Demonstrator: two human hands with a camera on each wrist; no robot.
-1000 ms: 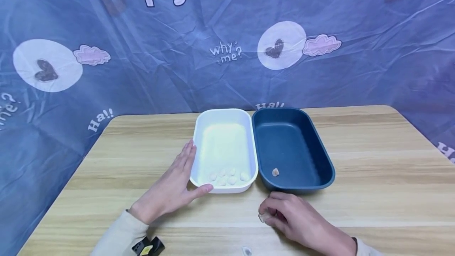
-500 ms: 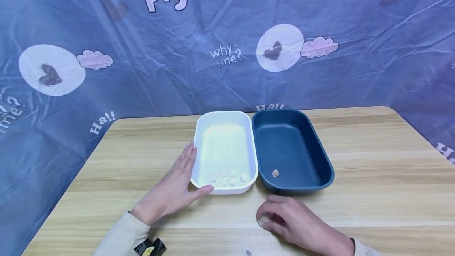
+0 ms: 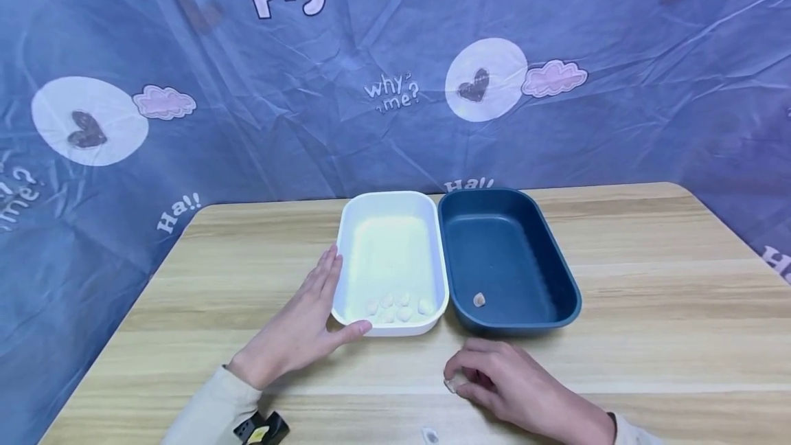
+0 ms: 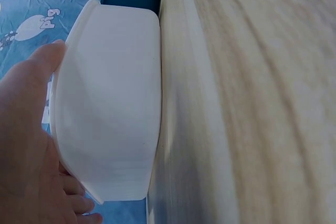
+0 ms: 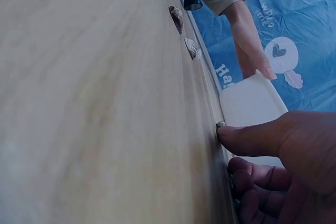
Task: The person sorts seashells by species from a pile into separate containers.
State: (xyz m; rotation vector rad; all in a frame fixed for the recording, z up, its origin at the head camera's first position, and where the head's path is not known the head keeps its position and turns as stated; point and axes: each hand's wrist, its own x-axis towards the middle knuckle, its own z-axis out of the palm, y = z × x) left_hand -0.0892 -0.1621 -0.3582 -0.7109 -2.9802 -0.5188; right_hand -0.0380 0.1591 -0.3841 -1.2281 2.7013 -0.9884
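At the near left corner of the white tray (image 3: 392, 253), my left hand (image 3: 290, 335) lies with straight fingers along the side and the thumb on the near rim. My right hand (image 3: 503, 386) pinches a small pale seashell (image 3: 451, 385) between thumb and fingers, low over the table in front of the dark blue tray (image 3: 513, 328). In the right wrist view the shell (image 5: 221, 124) shows just past the thumb tip. One shell (image 3: 478, 300) lies in the blue tray; several pale shells (image 3: 404, 314) lie at the near end of the white one.
Two ridged shells, one darker (image 5: 177, 19) and one whitish (image 5: 193, 49), lie on the table in the right wrist view. Another shell (image 3: 430, 436) shows at the head view's bottom edge. Both trays stand side by side on the wooden table (image 3: 649, 294), before a blue printed cloth (image 3: 346, 122).
My right hand has shifted slightly left and nearer, with the shell still between its fingers. My left hand stays at the white tray. The shells in both trays have not moved.
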